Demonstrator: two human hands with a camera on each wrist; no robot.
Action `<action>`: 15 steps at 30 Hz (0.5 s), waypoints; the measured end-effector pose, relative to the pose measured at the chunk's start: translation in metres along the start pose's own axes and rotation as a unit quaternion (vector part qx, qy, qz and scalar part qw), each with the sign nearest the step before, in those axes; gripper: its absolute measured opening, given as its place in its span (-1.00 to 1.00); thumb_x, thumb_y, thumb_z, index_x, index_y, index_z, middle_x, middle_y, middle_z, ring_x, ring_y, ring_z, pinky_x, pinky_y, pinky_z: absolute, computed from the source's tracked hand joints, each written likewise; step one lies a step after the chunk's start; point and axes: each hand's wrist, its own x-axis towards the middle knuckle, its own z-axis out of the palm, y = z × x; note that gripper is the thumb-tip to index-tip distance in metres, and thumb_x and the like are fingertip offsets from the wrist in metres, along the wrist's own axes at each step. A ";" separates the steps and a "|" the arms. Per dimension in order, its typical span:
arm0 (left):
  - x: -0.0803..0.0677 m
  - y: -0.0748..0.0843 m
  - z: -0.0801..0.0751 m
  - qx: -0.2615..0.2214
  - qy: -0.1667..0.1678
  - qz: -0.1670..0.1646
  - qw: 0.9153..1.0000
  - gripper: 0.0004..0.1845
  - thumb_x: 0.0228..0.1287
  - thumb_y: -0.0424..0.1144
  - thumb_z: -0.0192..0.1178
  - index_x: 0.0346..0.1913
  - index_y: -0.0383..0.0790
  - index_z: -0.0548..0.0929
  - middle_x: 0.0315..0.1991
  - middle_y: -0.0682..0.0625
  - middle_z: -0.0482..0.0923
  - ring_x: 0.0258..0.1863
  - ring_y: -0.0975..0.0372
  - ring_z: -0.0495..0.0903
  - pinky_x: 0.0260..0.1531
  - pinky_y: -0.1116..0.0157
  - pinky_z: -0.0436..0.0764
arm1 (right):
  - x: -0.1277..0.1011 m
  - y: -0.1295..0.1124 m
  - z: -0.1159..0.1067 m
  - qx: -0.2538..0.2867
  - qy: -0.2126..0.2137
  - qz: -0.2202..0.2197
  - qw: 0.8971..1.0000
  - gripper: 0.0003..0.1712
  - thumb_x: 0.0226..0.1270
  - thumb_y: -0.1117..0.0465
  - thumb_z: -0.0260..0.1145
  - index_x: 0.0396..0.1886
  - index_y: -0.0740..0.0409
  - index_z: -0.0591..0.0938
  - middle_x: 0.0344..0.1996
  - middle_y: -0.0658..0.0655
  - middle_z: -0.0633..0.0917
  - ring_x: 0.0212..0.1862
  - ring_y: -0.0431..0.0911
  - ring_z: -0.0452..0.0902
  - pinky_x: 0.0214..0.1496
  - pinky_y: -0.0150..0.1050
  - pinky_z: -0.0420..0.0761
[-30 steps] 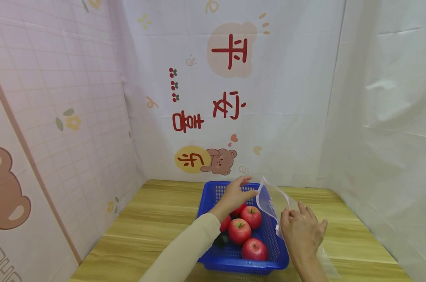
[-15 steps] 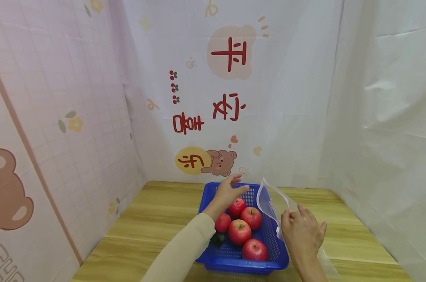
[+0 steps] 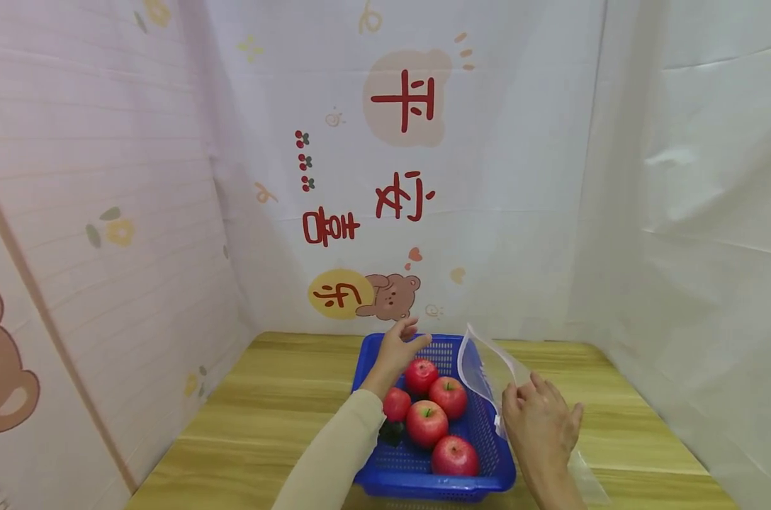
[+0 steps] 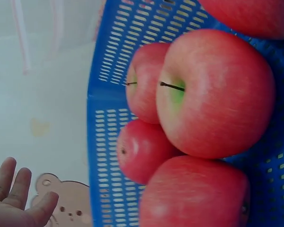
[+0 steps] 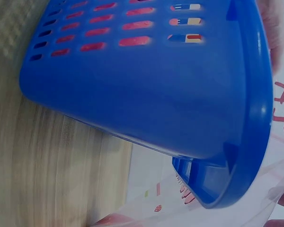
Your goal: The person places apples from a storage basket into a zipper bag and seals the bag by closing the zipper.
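Note:
A blue plastic basket [image 3: 368, 348] on the wooden table holds several red apples [image 3: 426, 423]. My left hand [image 3: 411, 336] hovers open over the basket's back left corner, fingers spread, touching nothing; the nearest apple [image 3: 421, 374] lies just below it. The left wrist view shows the apples [image 4: 213, 94] close up in the basket [image 4: 104, 118], with the open left hand [image 4: 19, 198] at the bottom left. My right hand [image 3: 538, 414] grips the edge of a clear zip bag [image 3: 481, 361] that stands against the basket's right rim. The right wrist view shows the basket's outer wall [image 5: 156, 94] and the bag [image 5: 217, 208].
Printed backdrop sheets close in the wooden table [image 3: 277, 397] at the left, back and right. A small dark object [image 3: 392, 432] lies in the basket beside my left sleeve. Bare wood lies left of the basket and to the right behind the bag.
My left hand has drawn away from the bag's mouth, moving left and back over the basket and uncovering the rear apple. My right hand still holds the bag in place.

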 end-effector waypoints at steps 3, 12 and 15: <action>0.003 -0.013 0.000 0.007 0.004 -0.006 1.000 -0.40 0.30 -0.19 0.34 0.36 -0.21 0.45 0.26 -0.20 0.47 0.34 -0.09 0.35 0.26 -0.02 0.41 | -0.001 0.001 0.001 0.001 0.006 -0.003 1.000 -0.74 0.23 0.16 0.26 -0.55 0.19 0.73 -0.02 0.30 0.71 0.04 0.24 0.59 0.12 0.57 0.17; 0.008 -0.035 0.000 0.028 0.005 -0.004 1.000 -0.40 0.30 -0.16 0.33 0.36 -0.22 0.45 0.23 -0.21 0.48 0.33 -0.10 0.36 0.28 -0.04 0.38 | 0.001 0.002 0.003 0.005 0.015 -0.005 1.000 -0.78 0.20 0.18 0.28 -0.59 0.16 0.68 -0.04 0.31 0.71 0.03 0.27 0.60 0.11 0.59 0.17; 0.011 -0.039 0.004 0.035 0.007 -0.006 0.999 -0.41 0.29 -0.18 0.34 0.35 -0.24 0.46 0.23 -0.24 0.48 0.30 -0.11 0.39 0.27 -0.04 0.39 | 0.001 0.005 0.003 0.005 0.018 -0.003 1.000 -0.78 0.20 0.19 0.29 -0.60 0.16 0.67 -0.05 0.30 0.72 0.03 0.27 0.60 0.11 0.59 0.17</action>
